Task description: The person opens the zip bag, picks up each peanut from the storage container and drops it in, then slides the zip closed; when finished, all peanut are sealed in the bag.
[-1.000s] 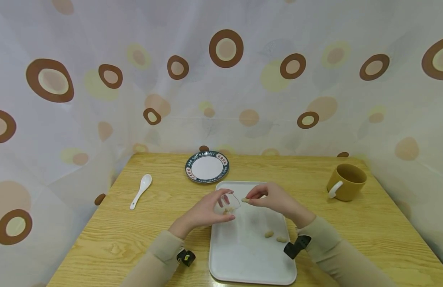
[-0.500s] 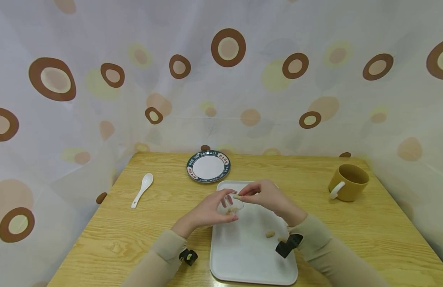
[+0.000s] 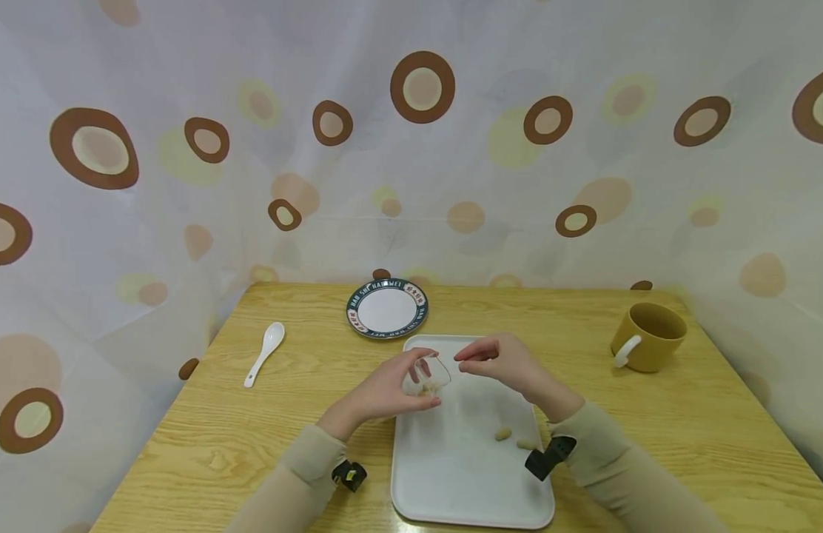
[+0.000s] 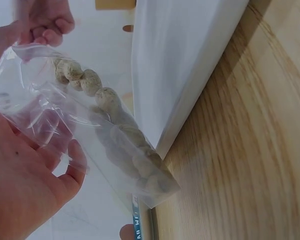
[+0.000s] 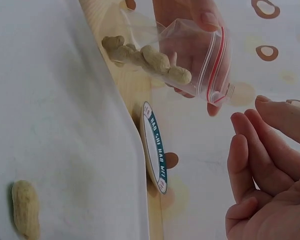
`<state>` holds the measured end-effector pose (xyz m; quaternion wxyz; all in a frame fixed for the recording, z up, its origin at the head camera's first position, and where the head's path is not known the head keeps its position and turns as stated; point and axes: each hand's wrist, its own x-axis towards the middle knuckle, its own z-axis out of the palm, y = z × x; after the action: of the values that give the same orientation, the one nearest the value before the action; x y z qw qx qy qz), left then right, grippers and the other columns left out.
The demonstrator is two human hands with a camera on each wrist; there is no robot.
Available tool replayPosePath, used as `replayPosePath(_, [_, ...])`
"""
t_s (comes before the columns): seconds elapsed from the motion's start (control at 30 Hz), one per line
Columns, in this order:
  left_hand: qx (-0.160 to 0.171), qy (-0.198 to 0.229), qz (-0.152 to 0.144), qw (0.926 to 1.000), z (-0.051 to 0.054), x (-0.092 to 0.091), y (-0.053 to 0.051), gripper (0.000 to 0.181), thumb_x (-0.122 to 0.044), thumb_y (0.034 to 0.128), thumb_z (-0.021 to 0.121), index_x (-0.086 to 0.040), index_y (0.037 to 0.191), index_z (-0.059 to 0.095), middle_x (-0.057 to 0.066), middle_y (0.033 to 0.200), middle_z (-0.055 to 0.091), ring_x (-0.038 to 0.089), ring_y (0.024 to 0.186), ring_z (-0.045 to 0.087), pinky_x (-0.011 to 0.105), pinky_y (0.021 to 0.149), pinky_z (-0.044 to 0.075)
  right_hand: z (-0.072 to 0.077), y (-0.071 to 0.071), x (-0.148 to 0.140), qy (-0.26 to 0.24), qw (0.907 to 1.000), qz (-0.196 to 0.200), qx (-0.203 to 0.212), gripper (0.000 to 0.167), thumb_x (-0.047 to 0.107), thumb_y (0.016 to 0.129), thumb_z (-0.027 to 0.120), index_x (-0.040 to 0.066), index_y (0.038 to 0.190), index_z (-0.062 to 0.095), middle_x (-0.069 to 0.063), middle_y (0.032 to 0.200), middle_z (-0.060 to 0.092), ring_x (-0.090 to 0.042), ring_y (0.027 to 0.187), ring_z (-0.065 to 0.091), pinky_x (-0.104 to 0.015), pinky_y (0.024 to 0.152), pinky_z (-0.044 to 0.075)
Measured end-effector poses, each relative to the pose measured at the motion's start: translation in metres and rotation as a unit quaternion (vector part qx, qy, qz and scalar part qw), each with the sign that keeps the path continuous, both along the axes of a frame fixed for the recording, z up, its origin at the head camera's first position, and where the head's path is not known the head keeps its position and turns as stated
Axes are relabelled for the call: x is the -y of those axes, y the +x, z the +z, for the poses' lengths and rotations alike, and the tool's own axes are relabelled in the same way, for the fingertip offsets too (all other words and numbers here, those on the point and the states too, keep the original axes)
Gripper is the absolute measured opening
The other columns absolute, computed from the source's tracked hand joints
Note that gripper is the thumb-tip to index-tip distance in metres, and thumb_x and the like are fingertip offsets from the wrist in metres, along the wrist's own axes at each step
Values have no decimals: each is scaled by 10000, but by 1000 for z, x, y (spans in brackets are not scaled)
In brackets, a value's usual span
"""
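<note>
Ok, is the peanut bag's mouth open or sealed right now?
Open: the sides of the clear bag stand apart at its mouth in the left wrist view, with peanuts visible inside.

Clear plastic zip bag (image 5: 189, 46): red stripe; oblong peanuts (image 5: 155, 59): tan. Round white plate (image 3: 387, 311): dark teal rim, white lettering.

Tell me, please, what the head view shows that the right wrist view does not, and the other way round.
Only the head view shows the white spoon, the mustard mug and a second loose peanut. Only the right wrist view shows the bagged peanuts as distinct shells. Both show the clear bag, the left hand gripping it, the right hand, the tray, one loose peanut and the plate.
</note>
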<state>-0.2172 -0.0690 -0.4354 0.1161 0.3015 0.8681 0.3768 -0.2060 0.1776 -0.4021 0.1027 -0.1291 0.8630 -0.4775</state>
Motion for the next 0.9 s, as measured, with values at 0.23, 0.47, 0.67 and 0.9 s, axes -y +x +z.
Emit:
replayPosePath(0.23, [-12,43,-48,10000,2,0,0,724,-398,850,755,-149,1455,444,-38,1081,611,131,967,559,332,834,477,-4,2,-16,69,9999,-38,71,239,234,923,704,91,1110,744,-36,1004,737,-159,919,648,-376,858,527])
replayPosePath(0.47, [18,6,-54,10000,4,-2,1,717,-399,851,752,-175,1457,443,-13,1120,625,138,981,565,331,836,479,-10,4,-32,52,9998,-95,169,302,233,919,709,40,1151,717,-44,998,717,-163,920,637,-354,851,515])
replayPosePath(0.67, [-24,61,-82,9999,4,-2,0,718,-375,849,760,-159,1456,443,33,1146,633,146,988,566,351,847,482,-15,9,-42,71,9997,-70,205,347,230,907,724,-7,1159,698,-55,973,711,-166,903,634,-313,819,514])
replayPosePath(0.9, [-17,125,-91,9999,1,1,0,722,-397,848,755,-152,1453,446,36,1131,630,152,989,566,342,832,482,-23,15,-54,-3,9998,42,216,330,176,903,725,-47,1142,684,-78,958,704,-156,875,634,-240,763,522])
